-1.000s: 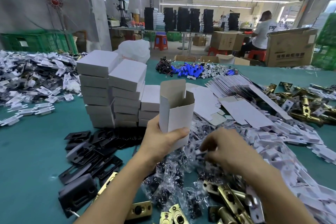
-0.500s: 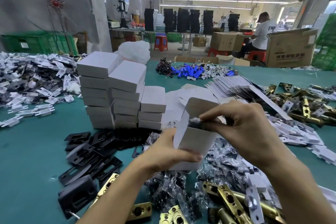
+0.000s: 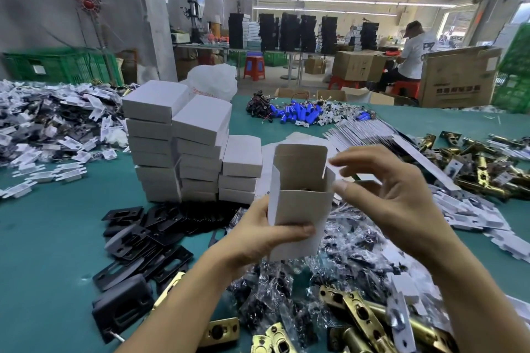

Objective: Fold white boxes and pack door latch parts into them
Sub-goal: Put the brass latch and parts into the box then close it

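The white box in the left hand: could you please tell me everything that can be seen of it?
The white box is a small carton of thin card, white outside and grey-brown inside. It is held upright with its top open: the tuck flap, with rounded corners, rises at the back, and something dark shows just inside. The left hand grips its lower part, thumb across the front. The right hand hovers open by its top right edge, above bagged parts.

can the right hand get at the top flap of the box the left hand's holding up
Probably yes: the right hand is open beside the mouth of the box, the top flap stands upright, and nothing lies between them.
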Tool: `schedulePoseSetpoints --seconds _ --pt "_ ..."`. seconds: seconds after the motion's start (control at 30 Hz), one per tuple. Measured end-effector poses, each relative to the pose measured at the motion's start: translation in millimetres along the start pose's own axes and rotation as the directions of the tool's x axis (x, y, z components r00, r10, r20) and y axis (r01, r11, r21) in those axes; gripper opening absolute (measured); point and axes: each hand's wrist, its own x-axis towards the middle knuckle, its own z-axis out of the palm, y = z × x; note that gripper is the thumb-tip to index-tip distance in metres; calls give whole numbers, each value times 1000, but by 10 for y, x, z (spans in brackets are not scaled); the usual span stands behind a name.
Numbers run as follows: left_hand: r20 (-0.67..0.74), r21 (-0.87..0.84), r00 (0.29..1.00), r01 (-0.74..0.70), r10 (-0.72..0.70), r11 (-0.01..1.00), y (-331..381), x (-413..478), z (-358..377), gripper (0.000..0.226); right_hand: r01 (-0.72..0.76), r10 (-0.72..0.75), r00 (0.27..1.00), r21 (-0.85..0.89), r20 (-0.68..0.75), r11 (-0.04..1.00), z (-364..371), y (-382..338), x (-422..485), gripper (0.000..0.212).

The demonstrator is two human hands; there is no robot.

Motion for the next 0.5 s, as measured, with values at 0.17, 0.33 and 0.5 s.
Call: schedulePoseSetpoints --seconds 0.17,0.33,0.5 --pt "19 -71 999 37 -35 997 -1 -9 30 69 -132 114 990 252 86 959 80 227 -88 40" --pt "102 85 995 5 -13 996 -5 -25 71 32 -139 111 980 166 166 976 186 376 -143 14" --pt "-190 338 939 -210 286 917 -43 35 56 67 -112 108 991 42 79 993 156 426 -137 13"
